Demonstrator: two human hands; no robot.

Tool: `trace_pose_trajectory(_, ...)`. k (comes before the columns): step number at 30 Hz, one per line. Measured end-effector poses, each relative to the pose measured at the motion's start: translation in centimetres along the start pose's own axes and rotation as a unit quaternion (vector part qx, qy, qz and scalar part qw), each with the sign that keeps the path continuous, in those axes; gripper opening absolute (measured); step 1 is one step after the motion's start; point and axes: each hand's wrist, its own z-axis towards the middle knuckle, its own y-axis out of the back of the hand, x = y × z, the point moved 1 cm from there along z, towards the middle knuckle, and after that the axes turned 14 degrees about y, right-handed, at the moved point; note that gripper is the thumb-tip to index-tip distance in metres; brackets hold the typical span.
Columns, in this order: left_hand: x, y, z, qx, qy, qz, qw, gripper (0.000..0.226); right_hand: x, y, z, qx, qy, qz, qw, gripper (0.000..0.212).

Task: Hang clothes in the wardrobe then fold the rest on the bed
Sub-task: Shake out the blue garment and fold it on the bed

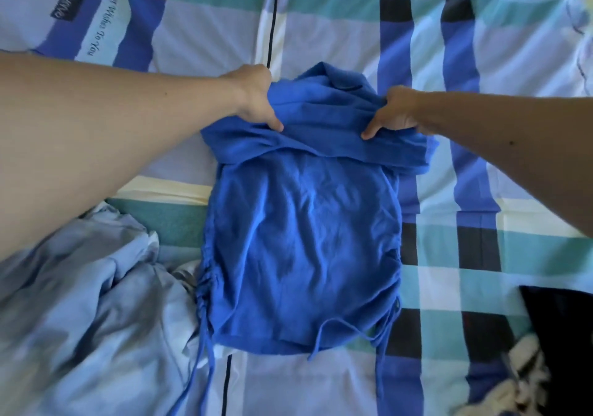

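Observation:
A bright blue top (301, 242) with drawstring sides lies flat in the middle of the checked bed sheet (449, 265). Its far end is doubled over toward me into a thick fold. My left hand (256, 98) grips the left side of that fold, thumb on top. My right hand (396, 112) grips the right side of the same fold, thumb pointing inward. Loose blue cords trail from the hem at the near edge.
A crumpled pale blue garment (93, 303) lies at the near left, touching the blue top's side. A dark garment (564, 335) and a black-and-white patterned cloth (513, 380) sit at the near right. A pillow with printed words (80, 14) lies at the far left.

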Motion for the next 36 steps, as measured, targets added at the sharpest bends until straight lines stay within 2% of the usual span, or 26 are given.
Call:
trace_pose_trajectory(3,1.1,0.5,-3.8,-0.12,-0.1,-0.015,0.988,0.052,1.0,-0.3,-3.3,-0.097,0.099,-0.083,0.987,0.036)
trace_pose_trajectory(5,2.3,0.6,-7.4,-0.204,-0.191,-0.033,0.96,0.051,0.8,-0.7,-6.9,-0.183,0.193,-0.135,0.955,0.032)
trace_pose_trajectory(8,5.0,-0.5,-13.6,-0.28,-0.306,-0.019,0.91,0.05,-0.9,-2.4,-13.3,-0.259,0.286,-0.128,0.914,0.031)
trace_pose_trajectory(9,5.9,-1.4,-15.8,-0.284,-0.339,0.008,0.897,0.049,-1.7,-3.3,-15.5,-0.252,0.303,-0.142,0.908,0.033)
trace_pose_trajectory(11,7.6,-4.0,-20.1,-0.244,-0.389,0.069,0.886,0.05,-3.4,-5.6,-19.6,-0.183,0.324,-0.208,0.904,0.042)
trace_pose_trajectory(14,10.2,-8.3,-25.0,-0.127,-0.401,0.112,0.9,0.055,-6.6,-9.5,-24.1,0.005,0.279,-0.27,0.922,0.049)
trace_pose_trajectory(15,10.9,-9.4,-26.0,-0.106,-0.391,0.103,0.908,0.053,-7.2,-10.3,-25.1,0.039,0.251,-0.254,0.933,0.047)
trace_pose_trajectory(17,11.4,-10.3,-26.2,-0.11,-0.373,0.061,0.919,0.042,-8.0,-10.7,-25.8,0.027,0.21,-0.197,0.957,0.045)
trace_pose_trajectory(20,10.3,-10.7,-24.4,-0.156,-0.277,-0.055,0.946,0.032,-7.5,-10.4,-24.5,-0.102,0.141,-0.085,0.981,0.06)
trace_pose_trajectory(22,9.5,-11.4,-22.4,-0.175,-0.14,-0.128,0.966,0.051,-6.8,-10.2,-22.9,-0.143,0.054,0.016,0.988,0.084)
trace_pose_trajectory(24,8.7,-11.6,-20.9,-0.123,0.005,-0.233,0.965,0.081,-6.4,-10.4,-21.5,-0.135,-0.03,0.119,0.983,0.101)
trace_pose_trajectory(26,7.9,-11.8,-19.9,-0.033,0.12,-0.322,0.939,0.1,-6.0,-10.7,-20.7,-0.1,-0.074,0.19,0.974,0.105)
trace_pose_trajectory(28,7.5,-11.8,-18.9,0.04,0.199,-0.355,0.912,0.104,-5.7,-10.9,-20.1,-0.068,-0.088,0.245,0.963,0.094)
trace_pose_trajectory(30,7.4,-11.6,-18.5,0.086,0.247,-0.389,0.883,0.096,-5.4,-11.2,-19.9,-0.013,-0.102,0.291,0.951,0.083)
trace_pose_trajectory(32,7.5,-11.2,-18.6,0.133,0.259,-0.399,0.87,0.082,-5.5,-11.7,-20.0,0.037,-0.117,0.315,0.941,0.089)
trace_pose_trajectory(34,7.8,-10.7,-19.1,0.176,0.242,-0.396,0.868,0.069,-5.8,-12.2,-20.4,0.052,-0.119,0.351,0.927,0.092)
trace_pose_trajectory(36,8.1,-9.6,-19.8,0.199,0.2,-0.397,0.873,0.064,-5.9,-12.6,-20.9,0.043,-0.116,0.394,0.911,0.083)
